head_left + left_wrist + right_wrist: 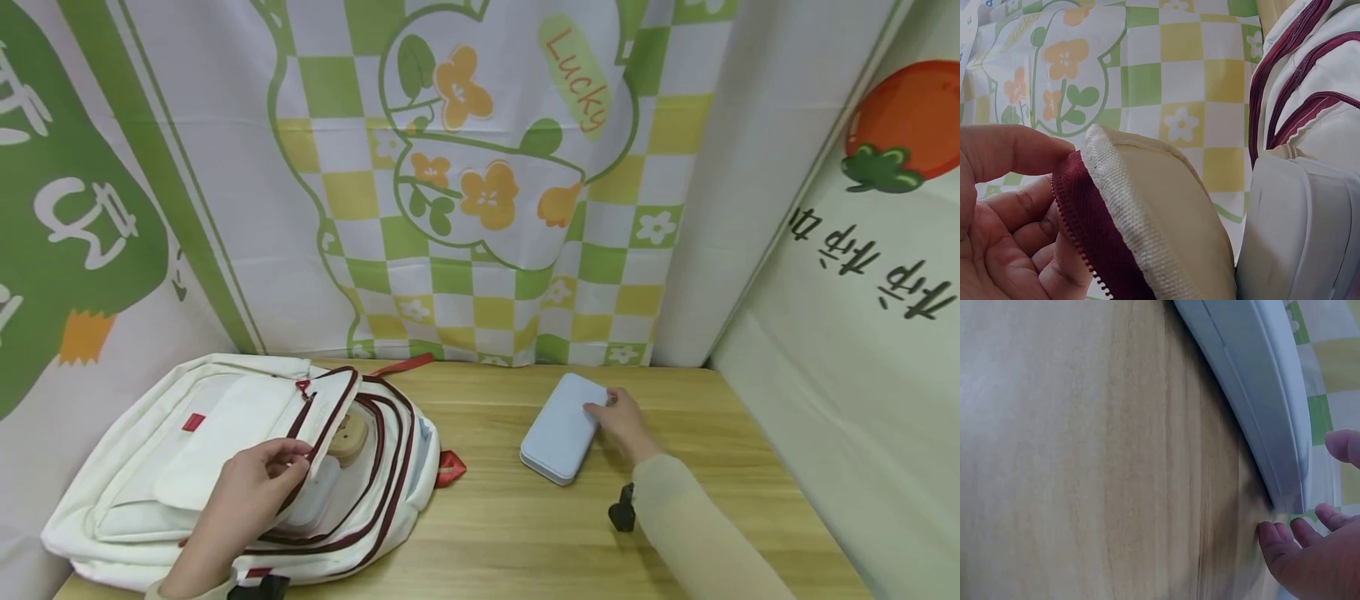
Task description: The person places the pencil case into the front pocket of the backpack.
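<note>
A white backpack (225, 417) with dark red zippers lies at the left, its front pocket unzipped. My left hand (255, 479) pinches the zippered edge of the pocket flap (1094, 212) between thumb and fingers, holding it up. Inside the pocket are a brown rounded item (348, 437) and a pale, whitish case (315, 496). On the table to the right lies a light blue rectangular case (564, 429). My right hand (622, 421) is at its far right corner, thumb over the top in the head view. In the right wrist view, the loosely bent fingers (1279, 544) sit beside the case's end.
The wooden table (487, 517) runs back to a checked curtain (480, 292). Printed cloth walls (847, 400) stand at both sides. A red strap (405, 364) and a red tab (450, 468) stick out from the backpack onto the table.
</note>
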The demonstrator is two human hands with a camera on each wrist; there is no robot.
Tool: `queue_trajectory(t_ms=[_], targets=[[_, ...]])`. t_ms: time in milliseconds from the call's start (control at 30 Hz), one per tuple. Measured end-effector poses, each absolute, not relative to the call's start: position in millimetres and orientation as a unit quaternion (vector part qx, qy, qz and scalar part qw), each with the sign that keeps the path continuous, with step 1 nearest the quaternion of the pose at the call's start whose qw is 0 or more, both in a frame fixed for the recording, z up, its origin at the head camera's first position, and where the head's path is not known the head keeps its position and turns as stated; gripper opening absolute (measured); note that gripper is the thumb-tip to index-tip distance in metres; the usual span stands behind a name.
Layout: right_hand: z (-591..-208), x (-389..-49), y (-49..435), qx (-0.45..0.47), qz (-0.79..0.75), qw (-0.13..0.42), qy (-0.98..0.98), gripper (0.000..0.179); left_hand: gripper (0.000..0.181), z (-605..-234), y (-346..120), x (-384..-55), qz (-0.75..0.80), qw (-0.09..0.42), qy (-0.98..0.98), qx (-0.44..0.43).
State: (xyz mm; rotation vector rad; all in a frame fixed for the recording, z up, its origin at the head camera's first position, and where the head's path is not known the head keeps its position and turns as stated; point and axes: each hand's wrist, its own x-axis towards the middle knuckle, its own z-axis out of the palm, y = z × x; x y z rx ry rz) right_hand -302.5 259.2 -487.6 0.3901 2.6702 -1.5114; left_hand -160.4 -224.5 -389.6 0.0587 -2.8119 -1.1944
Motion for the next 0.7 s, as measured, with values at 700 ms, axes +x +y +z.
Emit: queue_trajectory(t_ms=[700], targets=[[-489, -316, 268, 0.075, -0.446, 0.077, 0.889, 0.089, 0.020, -392, -228, -160, -0.387, 0.059, -0.920, 0.007]])
